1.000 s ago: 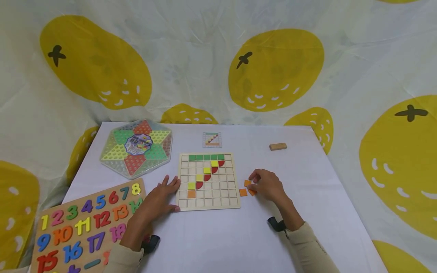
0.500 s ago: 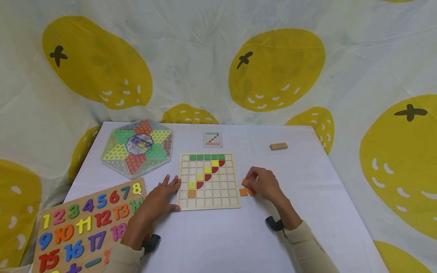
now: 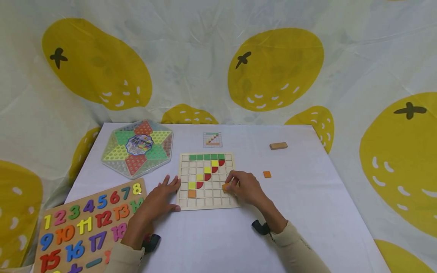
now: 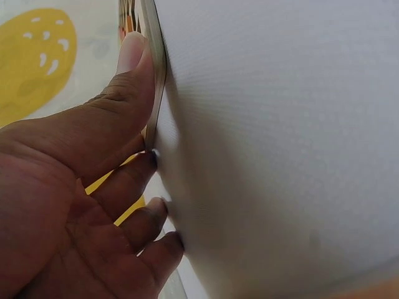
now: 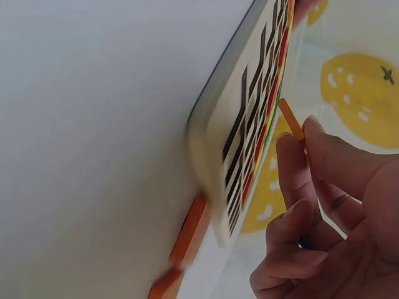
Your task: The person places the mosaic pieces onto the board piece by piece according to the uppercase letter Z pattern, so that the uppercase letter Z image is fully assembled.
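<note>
A wooden grid board [image 3: 213, 203] lies on the white table with green, yellow and red tiles in its cells. One orange square tile [image 3: 192, 193] sits at its lower left. My left hand [image 3: 153, 203] rests at the board's left edge, fingers spread, thumb [image 4: 128, 81] touching the rim. Over the board's right side, my right hand [image 3: 246, 187] pinches another orange square tile [image 5: 292, 120] between thumb and finger, held clear of the cells. Loose orange tiles [image 5: 189, 233] lie by the board's edge in the right wrist view; the hand hides them from the head view.
A single orange tile [image 3: 267, 174] lies farther right. Behind the board is a small pattern card [image 3: 212, 140]; a wooden block [image 3: 278, 146] lies at back right. A hexagonal Chinese checkers set [image 3: 116, 151] and a number puzzle board [image 3: 92, 223] occupy the left.
My right hand has picked an orange tile from the loose ones and moved left over the board. An orange tile now shows farther right on the table. My left hand stays put.
</note>
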Tool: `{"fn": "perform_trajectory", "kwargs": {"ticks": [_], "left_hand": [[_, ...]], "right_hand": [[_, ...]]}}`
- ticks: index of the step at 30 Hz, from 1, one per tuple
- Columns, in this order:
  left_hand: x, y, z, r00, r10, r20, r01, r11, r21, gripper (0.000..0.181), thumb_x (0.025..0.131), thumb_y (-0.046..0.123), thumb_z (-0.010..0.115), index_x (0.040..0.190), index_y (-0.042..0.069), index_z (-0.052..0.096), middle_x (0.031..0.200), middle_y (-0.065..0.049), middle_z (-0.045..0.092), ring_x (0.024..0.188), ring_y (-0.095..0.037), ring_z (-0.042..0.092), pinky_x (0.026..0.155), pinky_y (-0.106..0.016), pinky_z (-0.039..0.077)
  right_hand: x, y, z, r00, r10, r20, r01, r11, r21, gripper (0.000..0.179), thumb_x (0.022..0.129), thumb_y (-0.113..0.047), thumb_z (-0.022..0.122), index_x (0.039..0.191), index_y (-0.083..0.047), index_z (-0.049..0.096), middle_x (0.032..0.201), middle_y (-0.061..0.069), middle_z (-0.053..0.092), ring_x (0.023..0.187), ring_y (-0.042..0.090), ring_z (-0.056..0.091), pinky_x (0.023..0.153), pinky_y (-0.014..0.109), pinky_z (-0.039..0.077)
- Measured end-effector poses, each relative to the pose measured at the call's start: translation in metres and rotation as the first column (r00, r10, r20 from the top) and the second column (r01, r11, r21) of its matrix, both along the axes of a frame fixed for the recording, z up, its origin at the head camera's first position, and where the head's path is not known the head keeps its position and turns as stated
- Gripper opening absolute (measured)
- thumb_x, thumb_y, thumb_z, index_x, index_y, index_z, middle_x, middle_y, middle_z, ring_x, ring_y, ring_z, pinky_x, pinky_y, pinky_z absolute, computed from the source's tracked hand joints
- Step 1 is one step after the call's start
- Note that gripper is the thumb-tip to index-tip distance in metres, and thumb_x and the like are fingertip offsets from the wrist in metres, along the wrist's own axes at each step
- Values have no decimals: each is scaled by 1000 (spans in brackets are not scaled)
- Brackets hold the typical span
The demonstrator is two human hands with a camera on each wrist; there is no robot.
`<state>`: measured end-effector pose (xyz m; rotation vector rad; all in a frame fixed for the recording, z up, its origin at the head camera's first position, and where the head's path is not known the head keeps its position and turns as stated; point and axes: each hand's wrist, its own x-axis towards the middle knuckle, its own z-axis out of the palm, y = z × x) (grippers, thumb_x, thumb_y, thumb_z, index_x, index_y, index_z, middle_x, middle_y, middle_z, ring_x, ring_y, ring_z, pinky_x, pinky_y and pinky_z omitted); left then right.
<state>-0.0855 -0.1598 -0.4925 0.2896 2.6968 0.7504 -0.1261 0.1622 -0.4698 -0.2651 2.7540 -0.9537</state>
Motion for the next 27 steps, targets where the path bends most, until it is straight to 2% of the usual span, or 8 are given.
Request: {"fn": "perform_trajectory", "kwargs": {"ticks": [10, 17, 27], "left_hand": [[-1, -1, 1, 1000, 8, 0, -8, 1000, 1, 99, 79, 25, 94, 162, 10, 42, 172, -11, 33, 165, -43, 15, 128, -67, 25], [0, -1, 1, 1000, 6, 4, -6, 1000, 10, 98, 79, 25, 94, 162, 11, 42, 172, -11, 33, 165, -43, 15, 128, -68, 25], [1, -1, 0, 1000, 2, -5, -2, 1000, 9, 98, 80, 26, 94, 162, 11, 43, 171, -11, 34, 165, -43, 15, 127, -69, 26]], "right_hand": [[6, -55, -11, 993, 113, 44, -113, 994, 0, 16, 91, -25, 85, 93, -22, 69, 68, -7, 61, 66, 12, 57, 59, 26, 42], [6, -76, -15, 993, 109, 38, -111, 993, 34, 19, 91, -26, 85, 93, -21, 67, 67, -7, 60, 64, 11, 56, 56, 25, 43], [6, -86, -15, 993, 118, 4, -118, 990, 82, 20, 90, -26, 86, 88, -22, 67, 66, -6, 57, 64, 12, 54, 56, 25, 40]]}}
